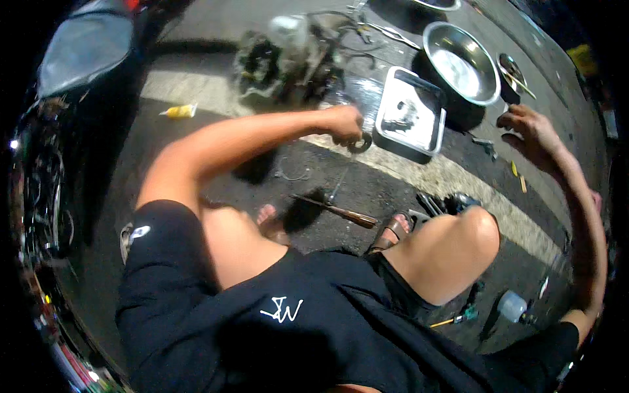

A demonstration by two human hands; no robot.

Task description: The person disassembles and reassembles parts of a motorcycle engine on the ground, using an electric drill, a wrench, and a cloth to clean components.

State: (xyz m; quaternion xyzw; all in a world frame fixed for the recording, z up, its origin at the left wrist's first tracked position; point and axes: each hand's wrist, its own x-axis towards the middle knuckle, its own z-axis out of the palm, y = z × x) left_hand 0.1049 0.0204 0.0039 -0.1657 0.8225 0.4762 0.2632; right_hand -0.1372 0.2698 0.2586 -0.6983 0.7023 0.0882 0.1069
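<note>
My left hand is closed in a fist over the pale painted strip, beside the white rectangular tray. At its lower edge shows a small dark ring-shaped piece; whether the fingers grip it I cannot tell. Inside the tray lie small dark metal parts. My right hand is raised right of the large steel bowl, fingers bent, a gap between them and the thumb, nothing visible in them. Beyond my left hand stands a bulky greasy engine-like part, its details blurred.
Between my feet lies a wooden-handled tool. A yellow tube rests at the left, near a parked motorbike. Beyond the tray are pliers; a small bowl sits at the far right. A translucent bottle lies at the lower right.
</note>
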